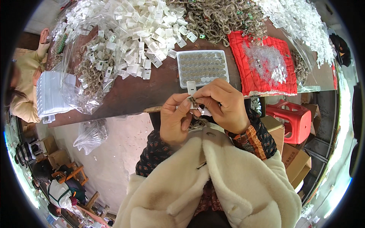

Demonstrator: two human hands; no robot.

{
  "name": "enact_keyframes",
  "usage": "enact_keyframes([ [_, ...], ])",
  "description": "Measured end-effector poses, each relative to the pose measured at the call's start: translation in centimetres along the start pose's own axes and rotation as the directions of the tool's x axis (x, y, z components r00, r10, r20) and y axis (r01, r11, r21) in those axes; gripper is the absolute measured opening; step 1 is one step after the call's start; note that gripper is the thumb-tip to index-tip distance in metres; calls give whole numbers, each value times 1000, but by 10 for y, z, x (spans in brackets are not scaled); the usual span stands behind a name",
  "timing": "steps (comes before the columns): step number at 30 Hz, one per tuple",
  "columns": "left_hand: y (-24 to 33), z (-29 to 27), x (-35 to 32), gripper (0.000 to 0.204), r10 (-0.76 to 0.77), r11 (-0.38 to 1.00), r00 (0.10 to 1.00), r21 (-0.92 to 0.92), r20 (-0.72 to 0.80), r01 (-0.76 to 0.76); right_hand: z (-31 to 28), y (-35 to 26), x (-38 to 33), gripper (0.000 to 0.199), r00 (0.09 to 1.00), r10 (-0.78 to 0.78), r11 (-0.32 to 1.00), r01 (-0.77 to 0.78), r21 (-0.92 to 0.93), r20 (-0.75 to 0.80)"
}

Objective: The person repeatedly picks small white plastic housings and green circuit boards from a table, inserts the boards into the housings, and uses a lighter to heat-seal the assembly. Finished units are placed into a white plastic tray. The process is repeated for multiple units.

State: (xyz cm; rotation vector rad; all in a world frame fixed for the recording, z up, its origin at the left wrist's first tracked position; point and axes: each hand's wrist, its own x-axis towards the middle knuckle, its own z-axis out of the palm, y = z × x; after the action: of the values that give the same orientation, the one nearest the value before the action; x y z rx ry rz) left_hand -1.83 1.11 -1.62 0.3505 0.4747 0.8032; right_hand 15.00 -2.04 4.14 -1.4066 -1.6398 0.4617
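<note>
Where your two hands meet, just off the near edge of the table [152, 95], you hold a small metal piece [194, 102] with a white tag [191, 87] standing up from it. Your left hand [175, 119] pinches it from below, thumb and forefinger together on it; your right hand [224, 104] closes over it from above, fingertips clamped on the same piece. Your fingers hide most of it, so its shape is hard to make out. More small bits hang below your hands, too tangled to tell.

Just beyond your knuckles sits a white tray [202, 67] of round grey parts. Right of it lies a red mat [251, 72] bearing clear plastic bits. Heaps of white tags [140, 34] and chain loops [220, 17] fill the far table, cut off at the top. At the left rim a person in a cream sleeve [26, 64] sits, half cut off.
</note>
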Motion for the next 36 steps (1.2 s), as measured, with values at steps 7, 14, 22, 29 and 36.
enact_keyframes([
  [7, -2, 5, 1, 19, 18, 1000, 1000, 4, -1, -18, 0, -6, -9, 33, 986, -167, 980, 164, -112, -14],
  [14, -1, 11, 0, 19, -21, 1000, 1000, -10, 9, 21, 0, -4, -2, 24, 901, 433, 784, -394, 480, 33],
  [22, 3, 10, -2, 22, -86, 994, 993, -64, 84, 92, 8, 2, -4, 18, 954, 299, 776, -240, 584, -5],
  [29, 2, 13, -5, 32, -164, 984, 985, -73, -57, 160, 2, 7, -3, 29, 987, -156, 923, 158, 351, -33],
  [36, -4, 12, -8, 31, -158, 987, 986, -41, -57, 155, 10, 1, -3, 27, 978, -171, 930, 200, 307, -120],
])
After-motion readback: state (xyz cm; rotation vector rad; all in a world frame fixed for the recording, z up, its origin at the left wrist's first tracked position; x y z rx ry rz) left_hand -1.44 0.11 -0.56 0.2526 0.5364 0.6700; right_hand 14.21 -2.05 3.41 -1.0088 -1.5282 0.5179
